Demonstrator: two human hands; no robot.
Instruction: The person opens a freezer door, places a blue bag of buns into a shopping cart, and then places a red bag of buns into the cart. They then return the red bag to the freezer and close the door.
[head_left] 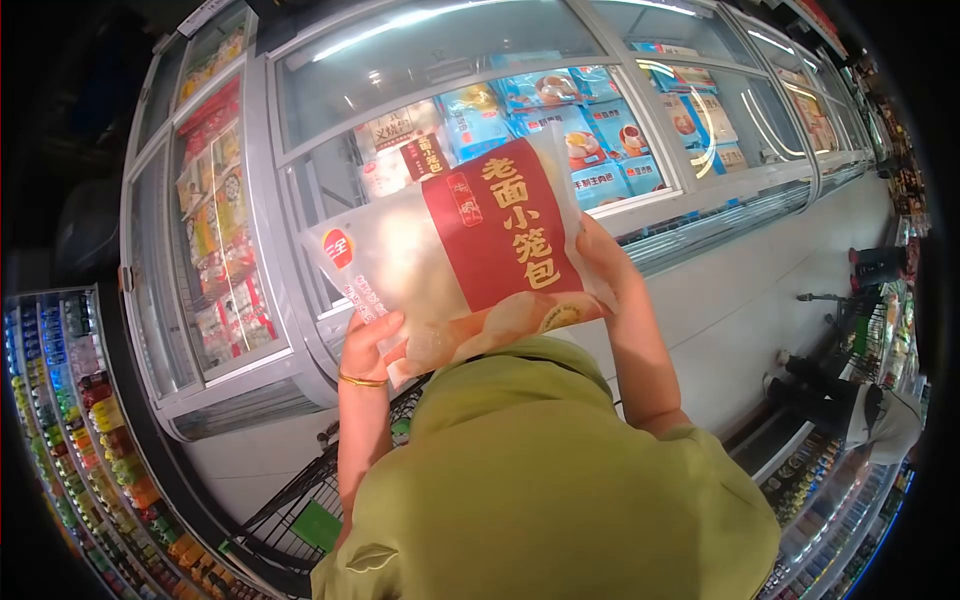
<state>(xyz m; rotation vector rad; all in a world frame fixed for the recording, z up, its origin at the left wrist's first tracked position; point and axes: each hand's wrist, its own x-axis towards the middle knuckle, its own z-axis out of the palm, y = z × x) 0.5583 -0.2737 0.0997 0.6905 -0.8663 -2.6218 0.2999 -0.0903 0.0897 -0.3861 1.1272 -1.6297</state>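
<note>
A bag of frozen steamed buns (400,255), clear plastic with a wide dark red band and yellow Chinese characters, is held up between my two hands. My left hand (370,338), with a gold bracelet at the wrist, grips its lower left edge, the thumb lying on the front. On the opposite side, my right hand (605,262) is closed around the right edge; most of its fingers are hidden behind the bag. Beyond the bag is a glass-topped freezer (440,60) with blue and white food packages (565,130) inside.
A second freezer section (215,220) with red and white packages stands at left. Drink shelves (85,430) line the lower left. Part of a shopping cart (315,525) shows beside me. Other people (850,405) stand in the aisle at right, near another cart (850,320).
</note>
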